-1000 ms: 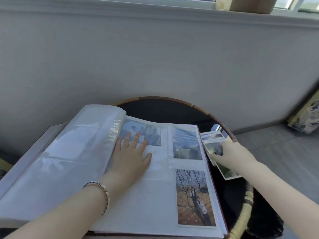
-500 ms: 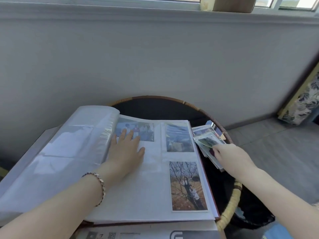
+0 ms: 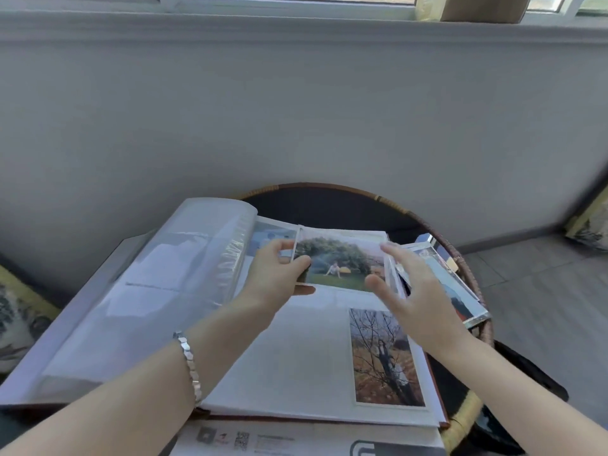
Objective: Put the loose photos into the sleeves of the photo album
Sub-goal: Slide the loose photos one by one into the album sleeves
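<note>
"Pinching the photo (image 3: 339, 263) by its left short edge, that's my left hand (image 3: 276, 274): thumb on the face, fingers beneath. It hangs just above the album (image 3: 296, 363), toward twelve o'clock on the right-hand page."

"And your right hand (image 3: 414, 294)?"

"Fingers spread at the photo's three o'clock edge. Whether they touch it, I can't tell."

"How will it handle?"

"Light, thin and glossy, I'd judge. It will bow if pushed and smudge if I thumb the face. Best to take it by the edges and feed a short edge in first."

"Where are the others?"

"The pile of loose photos (image 3: 454, 284) lies at three o'clock of the album, on the round table (image 3: 329, 187). A tree photo (image 3: 385, 357) sits sleeved at five o'clock."
</note>
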`<state>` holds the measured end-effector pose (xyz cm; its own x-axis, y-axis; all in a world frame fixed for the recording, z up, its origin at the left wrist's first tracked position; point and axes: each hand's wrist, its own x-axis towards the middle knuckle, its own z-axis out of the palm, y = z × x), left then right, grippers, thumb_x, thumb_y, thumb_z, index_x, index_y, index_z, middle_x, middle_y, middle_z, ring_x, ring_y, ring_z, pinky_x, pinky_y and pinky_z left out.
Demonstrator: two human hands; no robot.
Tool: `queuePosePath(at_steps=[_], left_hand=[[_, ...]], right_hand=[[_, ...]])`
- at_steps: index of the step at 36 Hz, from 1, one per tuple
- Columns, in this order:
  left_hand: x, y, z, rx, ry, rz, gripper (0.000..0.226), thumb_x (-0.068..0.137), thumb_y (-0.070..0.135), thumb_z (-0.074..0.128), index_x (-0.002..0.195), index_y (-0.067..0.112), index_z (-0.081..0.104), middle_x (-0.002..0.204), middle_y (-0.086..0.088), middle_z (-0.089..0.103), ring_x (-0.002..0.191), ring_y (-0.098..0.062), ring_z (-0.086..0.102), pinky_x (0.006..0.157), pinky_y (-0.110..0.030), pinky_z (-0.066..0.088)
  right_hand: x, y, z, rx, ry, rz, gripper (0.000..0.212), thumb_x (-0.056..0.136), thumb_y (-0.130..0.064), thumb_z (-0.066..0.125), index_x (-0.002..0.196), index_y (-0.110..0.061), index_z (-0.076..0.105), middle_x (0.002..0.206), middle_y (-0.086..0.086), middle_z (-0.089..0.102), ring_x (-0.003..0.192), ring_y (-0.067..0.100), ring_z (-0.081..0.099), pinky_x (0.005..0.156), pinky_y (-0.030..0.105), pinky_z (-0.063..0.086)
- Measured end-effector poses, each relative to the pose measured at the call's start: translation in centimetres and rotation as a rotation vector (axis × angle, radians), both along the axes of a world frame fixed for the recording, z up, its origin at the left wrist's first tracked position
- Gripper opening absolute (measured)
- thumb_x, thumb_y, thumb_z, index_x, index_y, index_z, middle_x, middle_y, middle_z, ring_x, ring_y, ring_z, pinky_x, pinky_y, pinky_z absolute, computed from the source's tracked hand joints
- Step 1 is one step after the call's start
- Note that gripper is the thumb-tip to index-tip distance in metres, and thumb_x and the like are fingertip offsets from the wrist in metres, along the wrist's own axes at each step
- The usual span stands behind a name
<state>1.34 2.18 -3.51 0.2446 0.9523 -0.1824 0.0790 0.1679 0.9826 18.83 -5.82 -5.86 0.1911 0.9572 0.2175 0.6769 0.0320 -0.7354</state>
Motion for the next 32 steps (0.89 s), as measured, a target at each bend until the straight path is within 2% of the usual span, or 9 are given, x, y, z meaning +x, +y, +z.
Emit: queuePosePath(at_steps=[3,6,10,12,14,18,21,26,32], left_hand=[[-0.2,-0.1,-0.1,0.092,0.019,-0.014,0.019,0.093,0.003,0.052,0.109,0.013,0.048,0.079,-0.003,0.065,0.066,-0.014,0.064,0.055,-0.024,0.058],[-0.3,-0.5,-0.4,0.235,0.126,-0.049,0.016,0.094,0.008,0.052,0.107,0.016,0.048,0.076,-0.001,0.067,0.067,-0.013,0.065,0.06,-0.029,0.059],[-1.2,-0.8,-1.8,0.509,0.784,-0.117,0.04,0.099,0.034,0.037,0.135,0.016,0.042,0.12,-0.002,0.062,0.11,-0.019,0.056,0.093,-0.03,0.041],[-1.9,-0.6,-3.0,0.631,1.167,-0.172,0.052,0.099,0.041,0.029,0.144,0.015,0.027,0.144,-0.002,0.04,0.131,-0.019,0.037,0.107,-0.029,0.026],[-2.6,-0.6,-4.1,0.602,1.346,-0.261,0.062,0.098,0.046,0.025,0.149,0.013,0.011,0.157,-0.006,0.013,0.144,-0.02,0.01,0.116,-0.033,0.005],[-3.2,-1.5,-5.4,0.535,1.414,-0.322,0.074,0.095,0.055,0.02,0.15,0.011,-0.002,0.158,-0.008,-0.01,0.145,-0.022,-0.011,0.116,-0.035,-0.01],[-3.1,-1.9,-5.6,0.532,1.407,-0.32,0.077,0.094,0.057,0.02,0.15,0.011,-0.004,0.157,-0.008,-0.014,0.145,-0.023,-0.014,0.116,-0.035,-0.011],[-3.3,-2.0,-5.6,0.519,1.403,-0.313,0.08,0.093,0.059,0.021,0.149,0.01,-0.007,0.157,-0.008,-0.016,0.144,-0.022,-0.016,0.115,-0.034,-0.012],[-3.4,-2.0,-5.7,0.528,1.364,-0.293,0.081,0.093,0.059,0.024,0.149,0.009,-0.006,0.157,-0.007,-0.014,0.144,-0.021,-0.015,0.115,-0.032,-0.011]], right_hand=[[0.5,0.8,0.6,-0.145,0.447,-0.138,0.065,0.084,-0.033,0.066,0.139,-0.024,0.032,0.127,-0.003,0.049,0.111,0.013,0.051,0.09,0.029,0.044],[1.0,1.4,0.6,-0.21,0.721,-0.093,0.039,0.086,-0.009,0.063,0.124,-0.014,0.053,0.1,0.005,0.07,0.088,0.019,0.068,0.069,0.03,0.056],[1.9,1.5,-0.3,-0.025,0.522,-0.259,0.024,0.084,-0.003,0.065,0.105,-0.016,0.064,0.09,0.008,0.072,0.081,0.022,0.068,0.065,0.034,0.056],[2.6,1.2,-0.6,0.031,0.426,-0.316,0.023,0.083,-0.004,0.065,0.104,-0.013,0.065,0.09,0.008,0.071,0.078,0.02,0.068,0.061,0.03,0.055],[3.2,0.7,-0.6,0.065,0.345,-0.332,0.02,0.083,-0.002,0.064,0.1,-0.013,0.066,0.082,0.002,0.07,0.066,0.006,0.066,0.053,0.016,0.052],[3.4,-0.3,-0.5,0.089,0.203,-0.334,0.023,0.082,0.001,0.063,0.09,-0.021,0.062,0.074,-0.009,0.064,0.058,-0.012,0.06,0.051,0.004,0.044],[3.2,-0.8,-0.4,0.04,0.127,-0.312,0.021,0.082,0.001,0.065,0.093,-0.017,0.064,0.079,-0.002,0.065,0.062,-0.004,0.06,0.052,0.002,0.043],[2.1,-0.9,-1.1,-0.108,0.171,-0.227,0.024,0.082,-0.004,0.067,0.094,-0.025,0.065,0.086,-0.006,0.069,0.08,0.007,0.064,0.07,0.025,0.051],[0.7,-0.4,-2.1,-0.137,0.269,-0.232,0.02,0.081,-0.008,0.069,0.098,-0.02,0.066,0.08,-0.004,0.069,0.072,0.005,0.065,0.051,0.012,0.046]])
